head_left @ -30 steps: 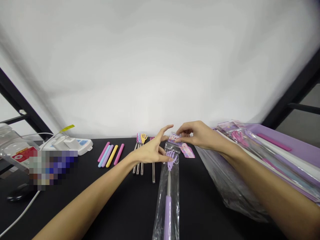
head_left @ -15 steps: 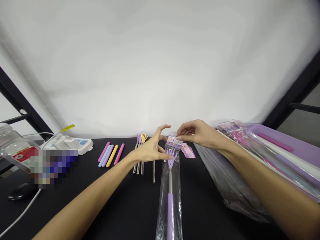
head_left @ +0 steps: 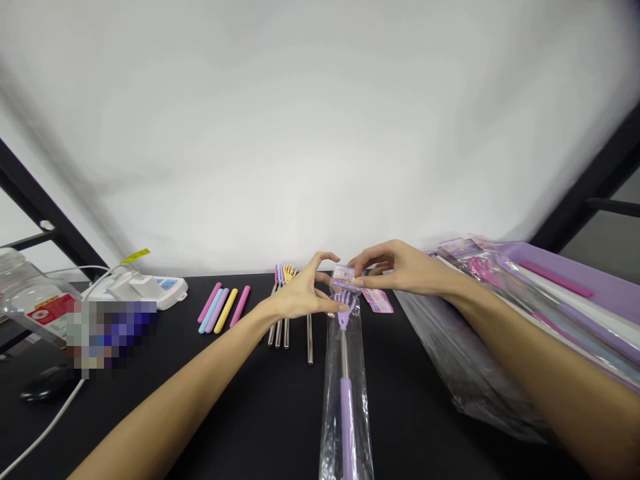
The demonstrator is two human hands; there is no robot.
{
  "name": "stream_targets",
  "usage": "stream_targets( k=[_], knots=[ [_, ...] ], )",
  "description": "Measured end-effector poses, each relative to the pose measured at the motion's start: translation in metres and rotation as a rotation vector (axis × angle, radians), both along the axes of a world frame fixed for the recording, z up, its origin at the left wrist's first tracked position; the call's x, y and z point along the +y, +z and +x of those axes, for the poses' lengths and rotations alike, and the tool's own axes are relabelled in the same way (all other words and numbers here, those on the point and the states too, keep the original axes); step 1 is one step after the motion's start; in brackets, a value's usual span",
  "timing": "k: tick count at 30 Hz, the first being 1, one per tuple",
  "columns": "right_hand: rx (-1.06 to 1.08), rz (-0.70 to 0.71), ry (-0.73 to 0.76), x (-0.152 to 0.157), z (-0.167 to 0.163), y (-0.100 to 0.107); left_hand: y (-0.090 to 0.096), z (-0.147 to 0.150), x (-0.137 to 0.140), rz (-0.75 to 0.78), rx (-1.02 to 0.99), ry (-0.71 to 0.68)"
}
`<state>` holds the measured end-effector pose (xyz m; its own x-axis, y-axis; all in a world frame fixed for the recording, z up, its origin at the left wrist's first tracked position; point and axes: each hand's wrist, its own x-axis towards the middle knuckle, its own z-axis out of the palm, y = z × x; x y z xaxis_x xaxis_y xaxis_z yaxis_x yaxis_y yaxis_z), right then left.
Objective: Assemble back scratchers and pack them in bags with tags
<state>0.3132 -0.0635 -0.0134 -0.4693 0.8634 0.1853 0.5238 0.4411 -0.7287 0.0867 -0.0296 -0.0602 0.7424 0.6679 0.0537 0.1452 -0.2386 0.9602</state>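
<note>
A purple back scratcher with a claw-shaped head and metal rod lies inside a clear plastic bag on the black table. My left hand is at the bag's top end, thumb on the plastic beside the claw and index finger raised; its other fingertips are partly hidden. My right hand pinches a small printed purple card at the bag's mouth, just above the claw. Whether the card's lower edge is inside the bag, I cannot tell. More pink printed cards lie under my right hand.
Metal back-scratcher rods with coloured claws and several coloured handles lie left. At right are loose plastic bags and a purple tray holding bagged back scratchers. A power strip, clear jar and mouse stand left.
My right hand has moved slightly left, and the card has tilted over the bag's mouth near the claw. My left hand has stayed almost where it was.
</note>
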Motion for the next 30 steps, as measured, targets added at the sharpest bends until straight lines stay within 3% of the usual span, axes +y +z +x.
stream_targets(
  k=[7, 13, 17, 19, 21, 24, 27, 30],
  knots=[
    [0.123, 0.007, -0.111, 0.001, -0.001, -0.006, 0.000, -0.001, 0.002, -0.010, 0.003, 0.045],
    [0.031, 0.025, -0.149, 0.004, 0.000, -0.008, -0.001, 0.003, 0.003, -0.136, -0.038, 0.077],
    [-0.018, -0.236, -0.119, -0.002, -0.006, -0.002, 0.006, 0.010, 0.003, -0.249, -0.268, 0.253],
    [0.036, -0.387, -0.078, -0.008, -0.012, 0.000, 0.010, 0.012, 0.004, -0.225, -0.420, 0.420],
    [0.140, -0.442, -0.063, -0.014, -0.017, 0.001, 0.013, 0.014, 0.005, -0.188, -0.558, 0.582],
    [0.293, -0.415, -0.102, -0.018, -0.016, 0.000, 0.016, 0.020, 0.006, -0.213, -0.671, 0.650],
    [0.241, -0.318, -0.203, -0.021, 0.005, 0.005, 0.017, 0.036, 0.003, -0.321, -0.654, 0.542],
    [0.115, -0.154, -0.367, -0.029, 0.044, 0.016, 0.017, 0.061, -0.004, -0.365, -0.512, 0.430]
  ],
)
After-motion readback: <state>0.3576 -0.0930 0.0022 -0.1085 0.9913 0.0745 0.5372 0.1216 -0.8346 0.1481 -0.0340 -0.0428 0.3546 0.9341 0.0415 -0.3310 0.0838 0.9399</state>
